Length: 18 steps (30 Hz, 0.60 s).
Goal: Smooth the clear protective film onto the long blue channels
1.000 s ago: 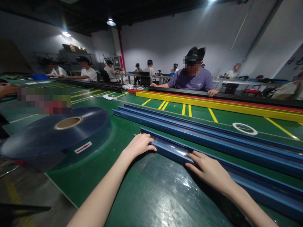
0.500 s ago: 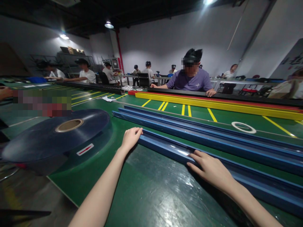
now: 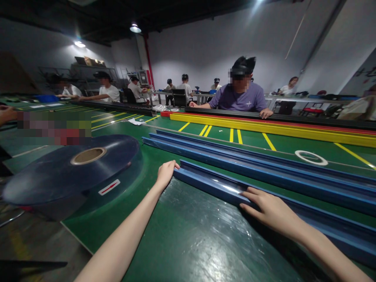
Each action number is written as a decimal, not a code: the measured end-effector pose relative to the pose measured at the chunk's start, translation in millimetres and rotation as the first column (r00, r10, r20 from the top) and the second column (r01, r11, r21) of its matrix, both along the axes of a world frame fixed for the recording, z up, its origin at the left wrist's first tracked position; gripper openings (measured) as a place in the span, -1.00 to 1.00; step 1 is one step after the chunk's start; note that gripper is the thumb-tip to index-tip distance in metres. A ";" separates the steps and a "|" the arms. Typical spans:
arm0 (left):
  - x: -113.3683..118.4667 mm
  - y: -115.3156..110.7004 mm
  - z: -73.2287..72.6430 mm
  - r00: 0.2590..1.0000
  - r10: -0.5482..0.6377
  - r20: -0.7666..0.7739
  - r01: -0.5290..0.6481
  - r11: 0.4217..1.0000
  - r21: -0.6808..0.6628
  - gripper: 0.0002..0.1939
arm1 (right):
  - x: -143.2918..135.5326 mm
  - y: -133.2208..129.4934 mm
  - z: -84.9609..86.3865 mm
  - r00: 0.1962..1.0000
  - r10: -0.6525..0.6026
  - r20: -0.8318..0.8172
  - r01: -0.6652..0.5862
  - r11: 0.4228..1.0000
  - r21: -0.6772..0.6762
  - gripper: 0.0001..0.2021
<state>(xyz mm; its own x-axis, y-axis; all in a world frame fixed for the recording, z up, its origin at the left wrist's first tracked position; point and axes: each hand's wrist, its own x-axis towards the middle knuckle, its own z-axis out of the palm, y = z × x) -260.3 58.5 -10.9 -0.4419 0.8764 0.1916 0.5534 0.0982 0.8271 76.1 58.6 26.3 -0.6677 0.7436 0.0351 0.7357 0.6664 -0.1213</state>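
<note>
A long blue U-shaped channel [image 3: 205,186] lies slantwise on the green table, its hollow side facing up and a clear shiny strip showing inside. At its left end, my left hand [image 3: 167,173] is closed over the corner, with the fingertips partly hidden. Farther along, my right hand [image 3: 267,205] pinches the near wall: the thumb is outside and the fingers reach into the hollow. Just beyond lie two more blue channels [image 3: 223,162], parallel and side by side, touched by neither hand.
A large roll of clear film [image 3: 117,160] lies flat at the left table corner. Across the green table [image 3: 188,235] are yellow bars [image 3: 249,127], red and black ones, and a white ring [image 3: 311,157]. A co-worker in a purple shirt [image 3: 241,98] sits opposite, a hand on the black bar.
The whole view has shifted slightly, so things sit a little farther right. Both my hands keep their places on the blue channel.
</note>
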 end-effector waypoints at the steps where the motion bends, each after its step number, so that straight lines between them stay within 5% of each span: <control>1: -0.6 0.6 -0.6 1.000 -0.009 -0.003 0.009 1.000 0.000 -0.58 | -2.6 1.1 3.0 1.000 0.020 -0.001 -0.020 0.999 -0.029 -0.59; 18: -0.7 1.1 6.4 0.993 -0.067 -0.097 0.060 0.995 -0.080 -0.57 | -106.4 11.9 29.6 0.980 0.189 -0.057 -0.196 0.967 -0.163 -0.65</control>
<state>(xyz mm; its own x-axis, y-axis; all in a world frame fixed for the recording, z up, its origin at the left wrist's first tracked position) -260.9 59.6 -4.6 -0.3670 0.9158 0.1631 0.6394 0.1211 0.7593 -30.3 70.5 55.9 -0.7995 0.5987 -0.0486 0.5876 0.7626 -0.2705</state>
